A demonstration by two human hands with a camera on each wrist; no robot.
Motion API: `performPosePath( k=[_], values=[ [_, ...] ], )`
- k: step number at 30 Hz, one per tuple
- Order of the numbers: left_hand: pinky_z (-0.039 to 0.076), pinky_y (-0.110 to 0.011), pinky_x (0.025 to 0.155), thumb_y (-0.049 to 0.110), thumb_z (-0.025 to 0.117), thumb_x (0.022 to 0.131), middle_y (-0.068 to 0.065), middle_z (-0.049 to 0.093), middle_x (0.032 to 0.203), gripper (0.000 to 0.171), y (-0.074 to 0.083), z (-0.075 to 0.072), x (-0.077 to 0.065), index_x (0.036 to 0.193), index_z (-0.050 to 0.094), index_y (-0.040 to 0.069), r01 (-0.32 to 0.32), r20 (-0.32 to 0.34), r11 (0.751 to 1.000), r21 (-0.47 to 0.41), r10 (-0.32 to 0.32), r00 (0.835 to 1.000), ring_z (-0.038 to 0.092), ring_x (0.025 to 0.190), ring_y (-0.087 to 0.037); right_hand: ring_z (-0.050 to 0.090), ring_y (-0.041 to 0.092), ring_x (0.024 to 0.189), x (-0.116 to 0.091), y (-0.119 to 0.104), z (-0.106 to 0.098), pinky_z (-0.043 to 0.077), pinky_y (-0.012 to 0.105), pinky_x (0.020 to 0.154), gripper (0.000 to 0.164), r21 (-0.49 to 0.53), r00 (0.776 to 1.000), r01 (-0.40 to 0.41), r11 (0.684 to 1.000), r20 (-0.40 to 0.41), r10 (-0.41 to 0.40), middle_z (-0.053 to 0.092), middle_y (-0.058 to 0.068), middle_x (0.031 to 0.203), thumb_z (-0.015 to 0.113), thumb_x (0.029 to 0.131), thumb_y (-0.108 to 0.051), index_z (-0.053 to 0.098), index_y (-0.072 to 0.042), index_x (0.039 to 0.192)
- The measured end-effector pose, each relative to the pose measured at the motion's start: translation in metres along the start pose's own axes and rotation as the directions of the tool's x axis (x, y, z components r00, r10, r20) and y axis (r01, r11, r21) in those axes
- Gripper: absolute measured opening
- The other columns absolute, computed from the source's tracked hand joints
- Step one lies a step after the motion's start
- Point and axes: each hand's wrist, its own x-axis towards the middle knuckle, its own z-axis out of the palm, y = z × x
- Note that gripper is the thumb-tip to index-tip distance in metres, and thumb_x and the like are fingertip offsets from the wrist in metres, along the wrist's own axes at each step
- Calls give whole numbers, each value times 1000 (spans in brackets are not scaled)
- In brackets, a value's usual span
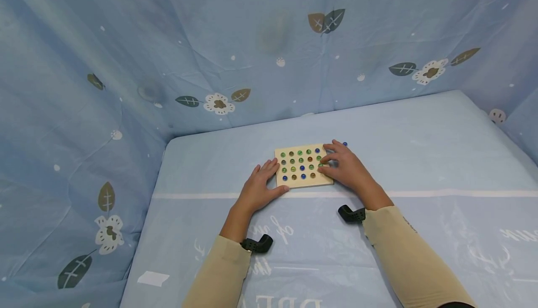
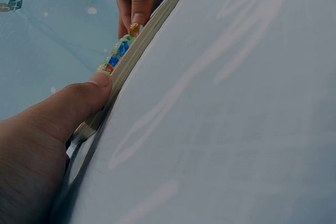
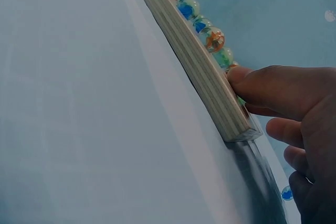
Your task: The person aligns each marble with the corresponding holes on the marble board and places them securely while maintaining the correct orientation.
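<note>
A pale wooden board (image 1: 288,183) lies flat, with rows of glass marbles in green, amber and blue on its top. My left hand (image 1: 259,189) rests against its near left corner, fingers spread along the left edge and thumb (image 2: 100,83) at the front edge. Over the right end of the board is my right hand (image 1: 346,165), its thumb and index finger pinching a green marble (image 3: 240,100) low at the surface. The fingers partly hide that marble. Near the right thumb in the left wrist view stands an orange marble (image 2: 135,29).
One loose blue marble (image 1: 345,144) lies beyond the board's far right corner, beside the right hand. Pale blue cloth (image 1: 420,149) covers the table, and a patterned blue curtain (image 1: 269,41) rises behind and at the sides. A white patch (image 1: 153,278) is at the near left.
</note>
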Motion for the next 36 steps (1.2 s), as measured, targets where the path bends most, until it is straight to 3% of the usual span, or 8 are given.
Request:
performPosePath(
  k=[18, 24, 29, 36],
  values=[
    [14, -39, 126, 56, 70, 85, 9, 29, 160, 85, -1, 0, 0, 153, 37, 17, -9, -6, 1000, -3, 9, 1000, 24, 150, -13, 20, 34, 150, 1, -1, -1, 22, 61, 119, 29, 7, 1000, -12, 1000, -2, 12, 45, 11, 151, 76, 85, -30, 76, -8, 105],
    [14, -39, 126, 57, 69, 85, 10, 28, 160, 85, 0, 0, 0, 153, 37, 18, -1, -2, 1000, -10, 1, 1000, 23, 150, -13, 24, 33, 149, -2, 0, -3, 24, 61, 118, 27, 48, 997, 17, 999, -81, -13, 48, 11, 149, 75, 88, -28, 76, -7, 105],
    [14, -39, 126, 57, 69, 85, 9, 29, 160, 85, 0, 0, 0, 153, 37, 17, -9, -5, 1000, -8, 9, 1000, 24, 150, -14, 28, 34, 148, -2, 5, -5, 26, 60, 118, 31, 60, 984, 21, 998, -179, -10, 51, 14, 146, 70, 92, -25, 72, -4, 114],
    [14, -38, 126, 57, 69, 85, 9, 29, 160, 85, 0, 0, 1, 153, 37, 18, -9, -8, 1000, -4, 9, 1000, 24, 150, -13, 27, 36, 148, 0, 12, -7, 25, 58, 119, 42, 46, 964, -70, 996, -254, 80, 48, 18, 148, 66, 94, -24, 63, -1, 129]
  ],
)
